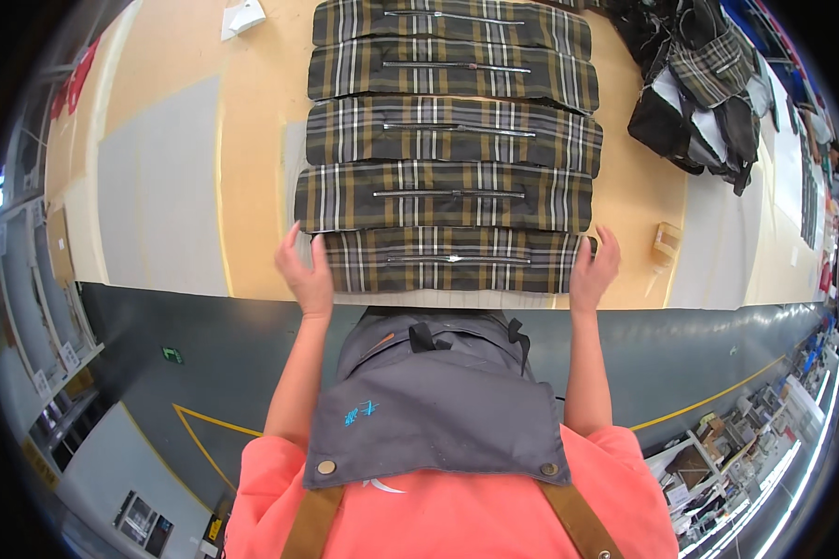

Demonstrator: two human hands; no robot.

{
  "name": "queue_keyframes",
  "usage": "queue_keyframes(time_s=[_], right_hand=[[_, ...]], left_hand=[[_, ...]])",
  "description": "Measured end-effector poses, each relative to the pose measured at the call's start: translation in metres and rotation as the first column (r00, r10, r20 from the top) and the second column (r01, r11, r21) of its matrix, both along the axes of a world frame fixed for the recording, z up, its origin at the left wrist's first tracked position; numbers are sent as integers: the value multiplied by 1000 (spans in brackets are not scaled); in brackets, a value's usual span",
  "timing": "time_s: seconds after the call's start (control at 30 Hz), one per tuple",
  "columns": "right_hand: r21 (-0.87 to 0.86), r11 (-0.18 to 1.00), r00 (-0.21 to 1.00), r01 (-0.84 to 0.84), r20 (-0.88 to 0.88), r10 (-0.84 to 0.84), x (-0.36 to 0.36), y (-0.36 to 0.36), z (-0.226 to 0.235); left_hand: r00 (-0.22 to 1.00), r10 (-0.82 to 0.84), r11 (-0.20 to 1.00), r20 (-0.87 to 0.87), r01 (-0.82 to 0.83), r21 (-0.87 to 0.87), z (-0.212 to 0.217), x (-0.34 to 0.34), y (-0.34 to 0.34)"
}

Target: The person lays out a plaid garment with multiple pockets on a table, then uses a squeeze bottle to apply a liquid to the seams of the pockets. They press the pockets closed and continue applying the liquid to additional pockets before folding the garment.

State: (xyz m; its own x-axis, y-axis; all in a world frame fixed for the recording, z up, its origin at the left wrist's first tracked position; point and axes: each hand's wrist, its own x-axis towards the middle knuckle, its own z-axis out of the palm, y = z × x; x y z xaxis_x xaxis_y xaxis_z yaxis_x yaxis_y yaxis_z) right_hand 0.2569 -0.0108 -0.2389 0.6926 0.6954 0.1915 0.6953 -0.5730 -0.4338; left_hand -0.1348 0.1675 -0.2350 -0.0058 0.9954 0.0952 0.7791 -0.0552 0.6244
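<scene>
Several plaid fabric panels with zippers lie one behind another on the table, their long sides running left to right. The nearest plaid panel [364, 270] lies along the table's front edge, a zipper [494, 261] set lengthwise in its middle. At its left end is my left hand [306, 278], thumb and fingers apart, the thumb near the fabric's edge. My right hand [595, 275] is at the opposite end, also with fingers spread and the thumb by the edge. Neither hand grips the cloth. Just behind lies another plaid panel [345, 210], its left corner close to my left fingertips.
Dark and plaid fabric pieces [690, 93] are heaped at the table's far right. A small yellowish bottle [665, 244] lies right of my right hand. A white object [242, 19] sits at the far left. The table [256, 186] ends just in front of my body.
</scene>
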Motion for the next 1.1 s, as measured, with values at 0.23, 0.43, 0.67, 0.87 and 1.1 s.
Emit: queue_keyframes(time_s=[0.23,0.43,0.67,0.87,1.1], right_hand=[[-375,871,921,-318,98,378,-28,95,-34],[-269,895,924,-355,42,379,-9,117,-30],[-182,925,919,-333,158,362,56,271,-26],[-412,859,935,-302,49,352,94,280,-71],[-259,903,868,-342,280,409,129,368,-49]], left_hand=[[717,-475,875,-510,444,-190,-33,63,46],[754,-477,867,-452,487,-103,-32,76,75],[745,-426,864,-514,503,13,-28,181,207],[744,-416,899,-523,424,-113,-67,191,249],[740,-418,871,-527,491,-1,-56,240,313]])
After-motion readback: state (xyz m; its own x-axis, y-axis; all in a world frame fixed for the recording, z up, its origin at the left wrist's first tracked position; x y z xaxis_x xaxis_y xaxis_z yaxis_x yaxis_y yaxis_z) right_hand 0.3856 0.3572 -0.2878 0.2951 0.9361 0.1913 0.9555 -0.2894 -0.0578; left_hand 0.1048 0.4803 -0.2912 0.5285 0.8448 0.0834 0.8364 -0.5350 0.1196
